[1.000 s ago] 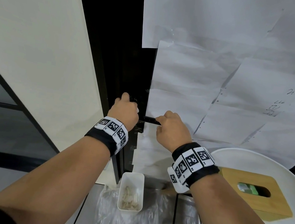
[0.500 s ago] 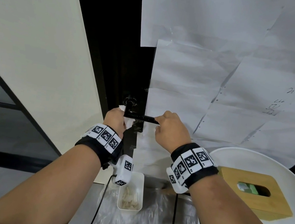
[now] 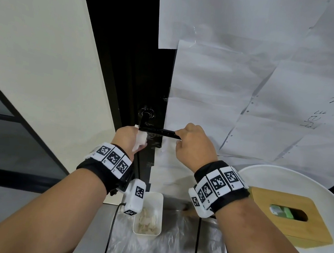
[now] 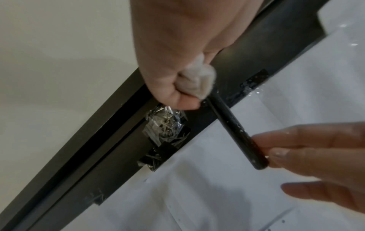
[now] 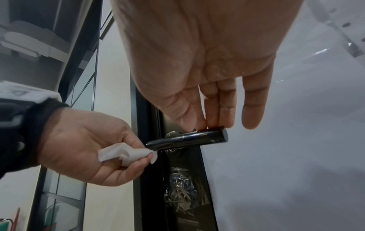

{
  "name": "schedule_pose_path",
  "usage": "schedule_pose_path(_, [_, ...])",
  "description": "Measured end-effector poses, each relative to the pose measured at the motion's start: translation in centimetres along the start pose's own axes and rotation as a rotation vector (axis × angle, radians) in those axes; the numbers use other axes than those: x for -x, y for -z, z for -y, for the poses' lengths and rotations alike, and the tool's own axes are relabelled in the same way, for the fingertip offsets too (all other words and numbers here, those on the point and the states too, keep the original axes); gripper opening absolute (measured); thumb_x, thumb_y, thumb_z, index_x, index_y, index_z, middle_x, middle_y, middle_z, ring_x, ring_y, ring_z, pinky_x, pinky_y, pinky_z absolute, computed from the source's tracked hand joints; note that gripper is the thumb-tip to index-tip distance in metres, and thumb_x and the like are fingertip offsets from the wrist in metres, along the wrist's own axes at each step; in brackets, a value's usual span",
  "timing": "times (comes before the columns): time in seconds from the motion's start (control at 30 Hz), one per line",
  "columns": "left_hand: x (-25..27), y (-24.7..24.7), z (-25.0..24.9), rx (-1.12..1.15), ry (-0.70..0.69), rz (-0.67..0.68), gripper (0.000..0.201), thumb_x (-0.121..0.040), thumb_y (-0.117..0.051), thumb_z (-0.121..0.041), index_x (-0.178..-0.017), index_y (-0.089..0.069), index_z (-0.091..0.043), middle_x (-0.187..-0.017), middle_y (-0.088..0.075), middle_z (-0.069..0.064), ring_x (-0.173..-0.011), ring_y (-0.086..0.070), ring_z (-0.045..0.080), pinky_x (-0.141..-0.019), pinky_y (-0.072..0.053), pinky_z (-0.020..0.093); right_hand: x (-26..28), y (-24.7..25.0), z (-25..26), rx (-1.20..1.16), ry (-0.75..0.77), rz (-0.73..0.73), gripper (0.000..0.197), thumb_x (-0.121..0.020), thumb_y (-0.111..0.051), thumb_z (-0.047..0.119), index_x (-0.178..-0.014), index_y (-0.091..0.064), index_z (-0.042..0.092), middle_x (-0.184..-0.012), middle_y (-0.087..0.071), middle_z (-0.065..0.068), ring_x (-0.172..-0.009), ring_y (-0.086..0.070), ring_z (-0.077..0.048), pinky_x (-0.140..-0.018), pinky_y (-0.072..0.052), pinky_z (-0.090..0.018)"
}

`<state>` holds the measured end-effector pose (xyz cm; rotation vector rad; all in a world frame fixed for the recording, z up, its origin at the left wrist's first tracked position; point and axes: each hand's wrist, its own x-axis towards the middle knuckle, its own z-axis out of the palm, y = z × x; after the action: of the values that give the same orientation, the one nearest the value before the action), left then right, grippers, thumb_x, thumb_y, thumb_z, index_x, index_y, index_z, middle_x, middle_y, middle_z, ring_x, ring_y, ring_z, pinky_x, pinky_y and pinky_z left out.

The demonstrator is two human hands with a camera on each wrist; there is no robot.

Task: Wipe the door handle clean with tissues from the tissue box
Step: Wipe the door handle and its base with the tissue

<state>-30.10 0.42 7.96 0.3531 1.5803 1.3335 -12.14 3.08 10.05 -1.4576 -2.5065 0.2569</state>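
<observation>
The black lever door handle (image 3: pixel 159 131) juts out level from the dark door frame. My left hand (image 3: pixel 137 135) grips a crumpled white tissue (image 3: pixel 141 140) and holds it against the underside of the handle's pivot end. In the left wrist view the tissue (image 4: pixel 199 82) touches the top of the handle (image 4: pixel 237 131). My right hand (image 3: pixel 178 137) pinches the handle's free end between thumb and fingertips (image 5: pixel 211 120). The handle (image 5: pixel 187 140) shows small pale specks. The wooden tissue box (image 3: pixel 289 217) stands at the lower right on a white round table (image 3: pixel 281 178).
White paper sheets (image 3: pixel 250 94) are taped over the door to the right of the handle. Crinkled clear tape (image 4: pixel 164 123) sits on the frame below it. A small white bin (image 3: pixel 149 214) holding crumpled bits stands on plastic sheeting (image 3: pixel 167 252) below. A cream wall (image 3: pixel 45 48) lies left.
My left hand, with the tissue, has slid down off the handle's pivot end to just below it, leaving the pivot bare. My right hand has kept its pinch on the free end.
</observation>
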Motion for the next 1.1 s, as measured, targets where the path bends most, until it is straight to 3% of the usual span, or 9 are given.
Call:
schedule_pose_path(0.07, [-0.4,-0.1,-0.1,-0.257,-0.171,-0.166,0.028,-0.098,-0.038,-0.014,-0.119,-0.057,-0.012,-0.112,-0.058,0.011,-0.092,-0.056,0.027,-0.075,-0.049,0.031,-0.1,0.0,0.0,0.0,-0.003,-0.004,0.027,-0.086,-0.047,0.013,-0.108,-0.064,0.009,-0.1,-0.055,-0.007,-0.098,-0.048,-0.024,-0.073,-0.052,-0.041])
schedule_pose_path(0.13, [-0.4,-0.2,-0.3,-0.497,-0.449,-0.264,0.025,-0.099,-0.039,-0.016,-0.108,-0.061,-0.01,-0.109,-0.056,0.018,-0.09,-0.055,0.031,-0.079,-0.046,0.034,-0.1,0.0,0.0,0.0,-0.005,-0.005,0.027,-0.086,-0.047,0.013,-0.107,-0.064,0.01,-0.099,-0.055,-0.006,-0.097,-0.048,-0.023,-0.073,-0.052,-0.041])
schedule_pose_path(0.2, [-0.3,-0.5,-0.4,-0.635,-0.656,-0.19,0.024,-0.096,-0.044,-0.014,-0.107,-0.063,-0.004,-0.111,-0.052,0.023,-0.092,-0.055,0.038,-0.082,-0.047,0.038,-0.1,0.0,0.0,-0.004,-0.006,0.0,0.027,-0.086,-0.047,0.013,-0.108,-0.064,0.01,-0.099,-0.055,-0.006,-0.098,-0.048,-0.023,-0.073,-0.053,-0.041])
schedule_pose_path(0.3, [0.4,-0.7,-0.1,-1.016,-0.791,-0.035,0.037,-0.089,-0.045,-0.003,-0.121,-0.061,-0.013,-0.121,-0.044,0.009,-0.109,-0.042,0.03,-0.095,-0.039,0.029,-0.1,0.0,-0.1,-0.009,-0.002,0.002,0.028,-0.086,-0.047,0.013,-0.109,-0.063,0.01,-0.1,-0.054,-0.006,-0.098,-0.048,-0.023,-0.074,-0.052,-0.041])
schedule_pose_path(0.43, [1.2,-0.6,-0.4,-1.484,-0.95,-0.063,0.05,-0.081,-0.042,0.009,-0.124,-0.057,-0.01,-0.124,-0.04,0.009,-0.103,-0.04,0.03,-0.085,-0.047,0.037,-0.1,0.0,0.0,-0.011,-0.004,0.006,0.028,-0.086,-0.047,0.013,-0.108,-0.063,0.01,-0.1,-0.054,-0.006,-0.098,-0.047,-0.024,-0.073,-0.052,-0.041])
schedule_pose_path(0.57, [2.0,-1.3,-1.6,-1.618,-0.975,-0.089,0.037,-0.085,-0.043,0.009,-0.113,-0.063,-0.004,-0.121,-0.043,0.013,-0.102,-0.044,0.031,-0.082,-0.046,0.037,0.1,0.2,0.0,-0.009,-0.005,0.014,0.029,-0.087,-0.047,0.012,-0.111,-0.063,0.01,-0.102,-0.054,-0.006,-0.1,-0.047,-0.024,-0.074,-0.053,-0.041])
schedule_pose_path(0.77, [2.4,-0.7,-0.9,-1.41,-0.894,-0.098,0.049,-0.082,-0.048,0.007,-0.126,-0.061,-0.014,-0.115,-0.047,0.01,-0.1,-0.048,0.028,-0.08,-0.049,0.035,0.4,0.3,-0.3,-0.03,0.012,0.025,0.033,-0.086,-0.047,0.01,-0.115,-0.062,0.012,-0.104,-0.054,-0.006,-0.101,-0.047,-0.024,-0.074,-0.053,-0.041])
schedule_pose_path(1.0, [2.5,-1.3,-1.6,-1.434,-0.897,-0.085,0.036,-0.086,-0.048,0.007,-0.117,-0.064,-0.004,-0.112,-0.046,0.012,-0.093,-0.048,0.028,-0.069,-0.045,0.032,0.2,0.3,-0.3,-0.019,0.016,0.02,0.03,-0.086,-0.047,0.011,-0.112,-0.063,0.011,-0.104,-0.054,-0.006,-0.1,-0.047,-0.024,-0.074,-0.053,-0.04])
schedule_pose_path(1.1, [2.7,-1.0,-1.3,-1.428,-0.889,-0.083,0.041,-0.083,-0.045,0.009,-0.117,-0.063,-0.006,-0.113,-0.046,0.011,-0.092,-0.046,0.027,-0.072,-0.049,0.034,0.4,0.4,-0.2,-0.024,0.019,0.024,0.031,-0.086,-0.047,0.01,-0.114,-0.062,0.011,-0.105,-0.054,-0.007,-0.101,-0.047,-0.024,-0.075,-0.053,-0.04])
